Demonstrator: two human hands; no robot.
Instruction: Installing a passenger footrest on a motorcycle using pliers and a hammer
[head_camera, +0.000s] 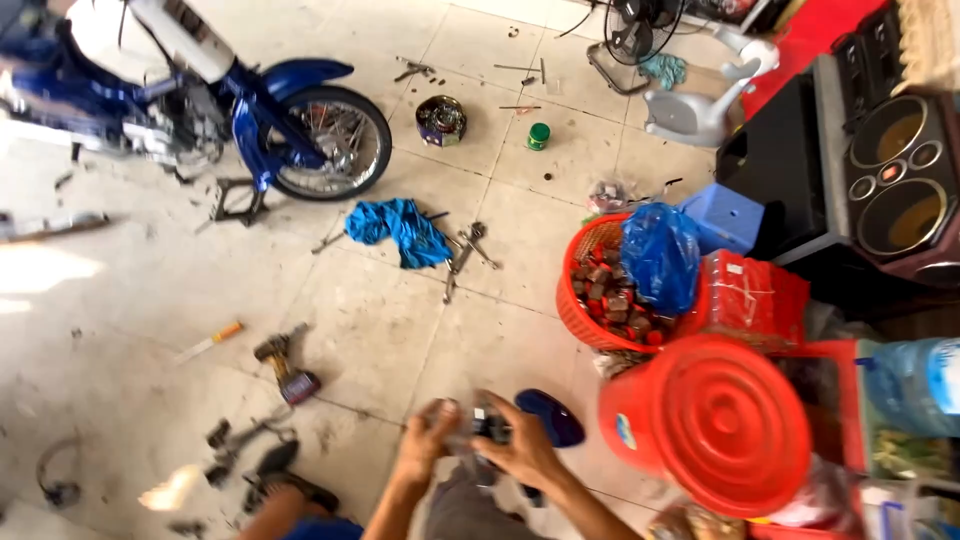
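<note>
1. Both hands meet low in the view, just left of the red bucket lid (735, 425), over the tiled floor (400, 340).
2. The left hand (425, 440) curls its fingers against a small dark metal part (488, 427); its grip looks closed on that part, though motion blur hides the finer contact.
3. The right hand (525, 450) closes around the same part from the other side, thumb and fingers wrapped on it.
4. The part sits between the two hands, held above the floor, just left of the lid.
5. A dark blue glossy piece (550, 415) lies on the floor between the right hand and the lid.
6. A red basket (575, 310) of small rusty parts stands above the lid, with a blue plastic bag (660, 255) resting in it.
7. Far left of the lid, a cordless drill (288, 368) lies on the tiles.
8. A blue rag (400, 230) and some wrenches (465, 252) lie up-left of the lid, near the basket.
9. A blue motorbike (200, 100) stands farthest from the lid, at the upper left.
</note>
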